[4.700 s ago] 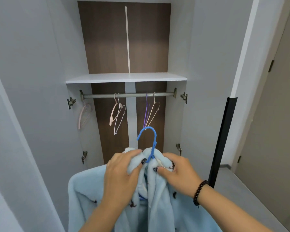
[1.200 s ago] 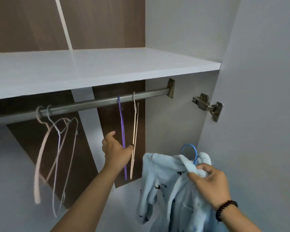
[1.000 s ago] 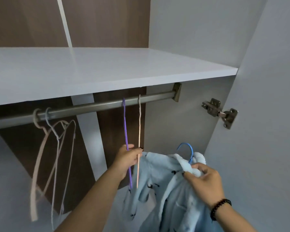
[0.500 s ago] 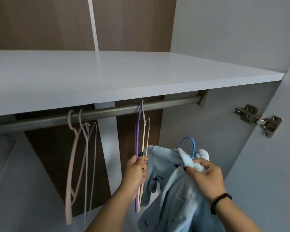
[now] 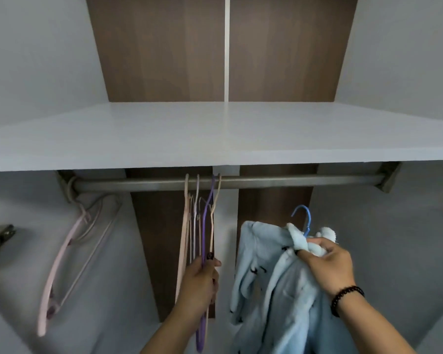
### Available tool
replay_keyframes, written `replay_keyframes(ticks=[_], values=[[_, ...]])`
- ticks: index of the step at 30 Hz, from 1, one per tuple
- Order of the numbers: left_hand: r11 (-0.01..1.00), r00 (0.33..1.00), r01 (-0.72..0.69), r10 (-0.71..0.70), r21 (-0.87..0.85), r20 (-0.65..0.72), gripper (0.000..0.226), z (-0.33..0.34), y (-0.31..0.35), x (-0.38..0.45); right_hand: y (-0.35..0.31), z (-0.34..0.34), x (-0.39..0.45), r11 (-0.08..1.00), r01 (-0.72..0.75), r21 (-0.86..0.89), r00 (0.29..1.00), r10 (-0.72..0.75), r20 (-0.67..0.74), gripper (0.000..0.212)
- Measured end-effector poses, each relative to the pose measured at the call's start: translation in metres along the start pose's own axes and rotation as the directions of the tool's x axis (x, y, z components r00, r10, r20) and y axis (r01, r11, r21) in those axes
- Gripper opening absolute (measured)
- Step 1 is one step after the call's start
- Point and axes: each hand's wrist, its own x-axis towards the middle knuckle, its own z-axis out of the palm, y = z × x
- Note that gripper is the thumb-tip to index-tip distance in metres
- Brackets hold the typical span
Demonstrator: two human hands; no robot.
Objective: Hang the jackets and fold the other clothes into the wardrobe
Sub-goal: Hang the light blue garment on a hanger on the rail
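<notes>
Light-blue jacket (image 5: 274, 290): fleece, hangs from the right hand, below the rail and right of the empty hangers, not yet on the rail.
Blue hanger (image 5: 306, 221): inside the jacket collar, hook points up, below the rail (image 5: 292, 180), not touching it.
Right hand (image 5: 327, 264): fingers curled tight around the collar and the hanger neck; dark bead bracelet (image 5: 347, 297) on the wrist.
Left hand (image 5: 200, 282): fingers closed around the purple hanger (image 5: 205, 241) and the beige one beside it.
Pink hanger (image 5: 62, 264): far left on the rail, tilted.
Shelf (image 5: 215, 134): white, directly above the rail.
</notes>
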Motion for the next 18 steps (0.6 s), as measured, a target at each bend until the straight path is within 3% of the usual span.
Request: replay_keyframes(ticks=[4,14,18], values=[[0.984,0.999,0.01,-0.001,0.18,-0.049,0.007,-0.002,-0.003,0.002,-0.015,-0.004,0.023,1.0,0.019,-0.016,1.0,-0.018,0.011,0.022],[0.898,0.996,-0.035,0.067,0.439,-0.058,0.088,0.04,-0.018,-0.011,-0.043,-0.038,0.086,1.0,0.003,-0.028,1.0,-0.004,-0.019,0.016],[0.797,0.976,-0.061,0.172,0.6,-0.13,0.091,0.058,-0.015,-0.019,-0.046,-0.043,0.106,0.998,0.021,-0.065,1.0,-0.022,-0.002,0.02]])
